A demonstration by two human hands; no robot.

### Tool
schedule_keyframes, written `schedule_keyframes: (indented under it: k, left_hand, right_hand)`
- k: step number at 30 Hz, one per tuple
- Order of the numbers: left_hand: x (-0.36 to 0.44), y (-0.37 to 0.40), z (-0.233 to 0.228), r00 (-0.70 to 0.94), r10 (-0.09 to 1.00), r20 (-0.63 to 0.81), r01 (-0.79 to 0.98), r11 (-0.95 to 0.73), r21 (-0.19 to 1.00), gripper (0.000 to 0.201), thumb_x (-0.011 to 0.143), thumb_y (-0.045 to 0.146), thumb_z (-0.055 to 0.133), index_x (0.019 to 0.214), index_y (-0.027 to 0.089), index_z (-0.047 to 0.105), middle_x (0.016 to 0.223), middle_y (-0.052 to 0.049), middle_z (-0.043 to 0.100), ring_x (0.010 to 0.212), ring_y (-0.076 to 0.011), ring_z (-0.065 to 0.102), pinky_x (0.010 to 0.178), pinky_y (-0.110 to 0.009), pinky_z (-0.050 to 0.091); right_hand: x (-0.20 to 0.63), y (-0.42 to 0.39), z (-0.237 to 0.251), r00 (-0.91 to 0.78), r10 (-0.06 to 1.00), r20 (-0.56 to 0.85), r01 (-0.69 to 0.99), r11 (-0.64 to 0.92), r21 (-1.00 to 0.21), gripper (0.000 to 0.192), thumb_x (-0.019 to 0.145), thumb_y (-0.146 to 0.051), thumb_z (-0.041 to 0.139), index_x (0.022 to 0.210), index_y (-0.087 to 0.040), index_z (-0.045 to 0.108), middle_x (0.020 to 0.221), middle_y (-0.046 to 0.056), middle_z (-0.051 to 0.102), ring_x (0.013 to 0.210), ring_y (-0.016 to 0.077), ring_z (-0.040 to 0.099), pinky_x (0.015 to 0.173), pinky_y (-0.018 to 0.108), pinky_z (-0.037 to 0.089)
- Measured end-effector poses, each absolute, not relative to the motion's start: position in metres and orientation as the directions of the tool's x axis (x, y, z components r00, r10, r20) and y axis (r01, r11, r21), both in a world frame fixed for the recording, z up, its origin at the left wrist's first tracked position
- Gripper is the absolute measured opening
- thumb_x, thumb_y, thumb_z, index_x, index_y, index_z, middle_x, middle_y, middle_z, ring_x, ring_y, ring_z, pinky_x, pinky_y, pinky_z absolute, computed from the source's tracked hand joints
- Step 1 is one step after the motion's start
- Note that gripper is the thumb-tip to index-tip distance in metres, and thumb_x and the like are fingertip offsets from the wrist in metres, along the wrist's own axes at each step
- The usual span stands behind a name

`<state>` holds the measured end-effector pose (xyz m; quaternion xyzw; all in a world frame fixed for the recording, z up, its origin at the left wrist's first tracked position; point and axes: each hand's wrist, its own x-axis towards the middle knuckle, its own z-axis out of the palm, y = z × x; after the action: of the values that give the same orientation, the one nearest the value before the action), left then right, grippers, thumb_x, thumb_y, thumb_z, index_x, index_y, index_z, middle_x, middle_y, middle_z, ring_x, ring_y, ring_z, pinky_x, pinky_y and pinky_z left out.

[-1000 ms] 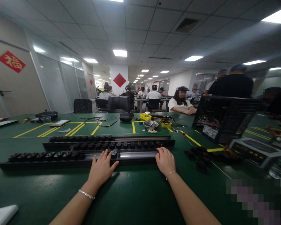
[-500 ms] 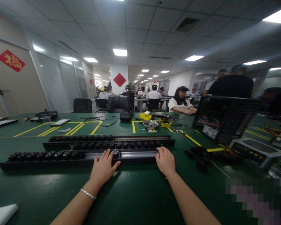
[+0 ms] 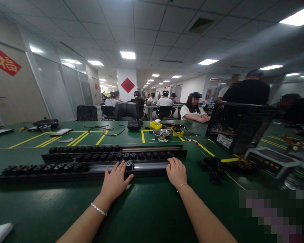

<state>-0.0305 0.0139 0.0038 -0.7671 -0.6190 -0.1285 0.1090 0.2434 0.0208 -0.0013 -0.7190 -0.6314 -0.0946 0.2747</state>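
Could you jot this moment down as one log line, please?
left hand: spread on near rail, beside lone block | right hand: at near rail's right end | metal bowl: on green table, farther back

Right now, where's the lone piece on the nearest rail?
In the head view, the lone piece sits just left of centre on the nearest rail, between the left hand and the bright strip.

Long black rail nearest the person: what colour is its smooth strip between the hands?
Silvery grey; the smooth strip shows best in the head view.
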Motion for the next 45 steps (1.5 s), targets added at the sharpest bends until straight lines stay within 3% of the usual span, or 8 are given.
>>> schedule_keyframes:
  k: [18,24,30,38,45]
  left_hand:
    - [-0.029,0.014,0.000,0.228,0.900,0.371,0.969,-0.247,0.002,0.063,0.081,0.054,0.033,0.133,0.018,0.038,0.141,-0.010,0.037,0.131,-0.0280,0.028,0.103,-0.056,0.019]
    - [-0.029,0.014,-0.002,0.226,0.894,0.388,0.971,-0.240,-0.013,0.062,0.078,0.052,0.039,0.132,0.021,0.039,0.140,-0.009,0.039,0.132,-0.0289,0.028,0.103,-0.055,0.018]
    - [-0.030,0.016,-0.003,0.228,0.893,0.388,0.969,-0.247,-0.001,0.059,0.078,0.047,0.042,0.132,0.022,0.040,0.141,-0.008,0.039,0.130,-0.0276,0.031,0.103,-0.054,0.020]
    - [-0.028,0.014,-0.002,0.207,0.896,0.394,0.974,-0.226,0.001,0.059,0.075,0.041,0.045,0.131,0.023,0.041,0.140,-0.008,0.039,0.130,-0.0277,0.030,0.104,-0.052,0.019]
    - [-0.027,0.013,-0.003,0.217,0.894,0.392,0.971,-0.239,0.008,0.060,0.074,0.038,0.045,0.132,0.022,0.039,0.142,-0.007,0.036,0.131,-0.0277,0.029,0.104,-0.054,0.017]
  right_hand:
    - [0.243,0.019,0.003,0.175,0.859,0.480,0.961,-0.043,-0.273,0.037,0.084,-0.024,0.035,0.112,-0.019,0.059,0.118,0.008,0.056,0.112,0.0207,0.045,0.096,0.035,0.030]
    - [0.216,0.010,0.012,-0.076,0.846,0.527,0.926,0.256,-0.278,0.039,0.085,-0.025,0.036,0.120,-0.019,0.052,0.117,0.007,0.057,0.110,0.0175,0.046,0.096,0.032,0.031]
    - [0.167,-0.007,0.016,-0.321,0.835,0.447,0.864,0.452,-0.223,0.041,0.081,-0.025,0.044,0.121,-0.024,0.049,0.119,0.005,0.055,0.112,0.0175,0.044,0.099,0.032,0.025]
    - [0.141,-0.009,0.019,-0.294,0.892,0.343,0.910,0.371,-0.184,0.048,0.079,-0.028,0.046,0.126,-0.034,0.042,0.113,0.003,0.057,0.107,0.0194,0.045,0.099,0.040,0.018]
    - [0.131,-0.004,0.018,-0.269,0.920,0.284,0.935,0.320,-0.151,0.046,0.076,-0.025,0.048,0.121,-0.037,0.046,0.109,0.003,0.057,0.103,0.0218,0.045,0.098,0.046,0.015]
